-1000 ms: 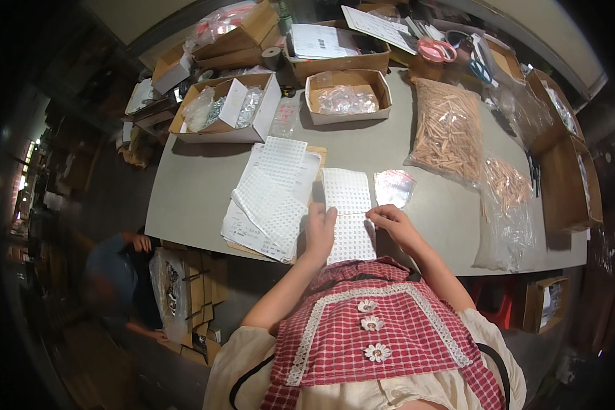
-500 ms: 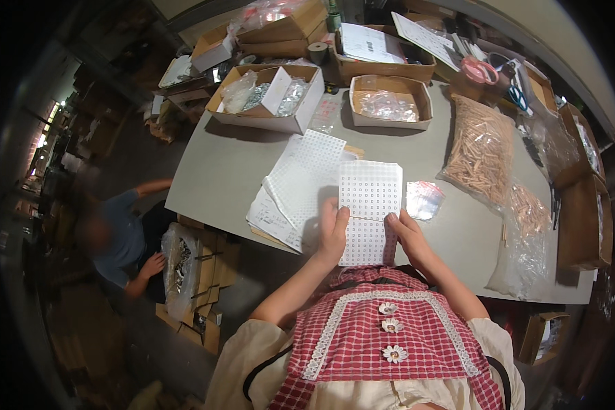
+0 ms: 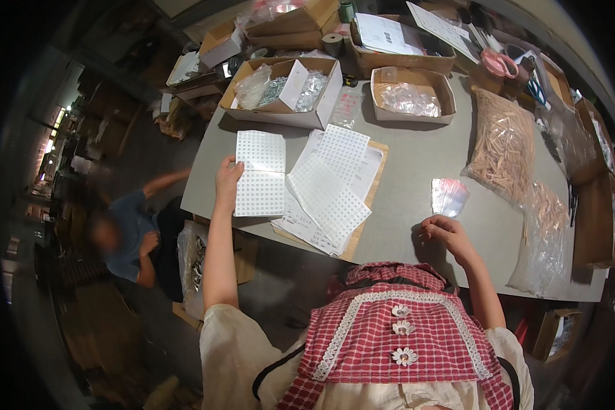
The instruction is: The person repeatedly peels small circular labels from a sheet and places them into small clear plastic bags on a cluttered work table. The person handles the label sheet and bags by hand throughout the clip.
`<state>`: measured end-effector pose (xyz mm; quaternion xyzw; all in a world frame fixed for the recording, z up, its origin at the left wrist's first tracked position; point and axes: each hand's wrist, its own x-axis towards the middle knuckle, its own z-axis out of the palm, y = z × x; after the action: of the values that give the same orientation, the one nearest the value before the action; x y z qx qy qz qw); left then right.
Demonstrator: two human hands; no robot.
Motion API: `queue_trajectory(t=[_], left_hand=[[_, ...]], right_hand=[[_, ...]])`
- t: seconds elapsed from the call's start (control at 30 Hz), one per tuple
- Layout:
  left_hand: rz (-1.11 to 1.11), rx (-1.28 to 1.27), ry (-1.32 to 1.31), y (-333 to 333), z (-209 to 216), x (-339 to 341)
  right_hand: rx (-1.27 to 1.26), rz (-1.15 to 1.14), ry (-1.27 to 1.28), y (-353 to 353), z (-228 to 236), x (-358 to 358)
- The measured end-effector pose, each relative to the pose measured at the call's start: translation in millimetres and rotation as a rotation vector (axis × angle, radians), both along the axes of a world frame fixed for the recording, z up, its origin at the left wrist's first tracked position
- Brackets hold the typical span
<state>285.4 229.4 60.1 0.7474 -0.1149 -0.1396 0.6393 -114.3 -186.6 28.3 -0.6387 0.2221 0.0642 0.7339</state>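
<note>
At the left part of the table my left hand (image 3: 227, 184) grips the left edge of a stack of white label sheets (image 3: 261, 184) printed with rows of small marks. Its thumb lies on top, and a line like a thin band crosses the stack. My right hand (image 3: 445, 236) hovers at the table's near edge with its fingers loosely bent and nothing seen in them. Just beyond it lies a fan of small clear plastic bags (image 3: 449, 198). Between my hands, more label sheets (image 3: 331, 205) rest loosely over handwritten papers (image 3: 297, 222) and a brown board (image 3: 376, 174).
Behind stand a white box of bagged metal hardware (image 3: 331, 92) and a smaller box of clear bags (image 3: 413, 121). Right are a big bag of wooden dowels (image 3: 502, 140), a second dowel bag (image 3: 543, 239) and cardboard boxes (image 3: 598, 225). A co-worker (image 3: 133, 219) is at the left.
The banded stack of label sheets has moved from in front of me to the table's left side in my left hand. My right hand has let go of it and moved right.
</note>
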Motion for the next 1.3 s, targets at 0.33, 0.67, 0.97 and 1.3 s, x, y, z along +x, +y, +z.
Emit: queue_trajectory(t=[0.33, 0.67, 0.97, 1.3], left_hand=[[0.118, 0.514, -0.194, -5, -63, 70], [-0.225, 1.041, -0.544, -75, -30, -68], [-0.069, 0.159, -0.244, -97, -18, -112], [-0.339, -0.236, -0.003, -187, 22, -175]], right_hand=[[-0.103, -0.147, 0.067, -3, -8, -10], [-0.197, -0.381, -0.021, 9, -36, -53], [-0.342, -0.399, -0.106, 15, -13, -36], [-1.37, 0.031, -0.128, -35, -25, -19]])
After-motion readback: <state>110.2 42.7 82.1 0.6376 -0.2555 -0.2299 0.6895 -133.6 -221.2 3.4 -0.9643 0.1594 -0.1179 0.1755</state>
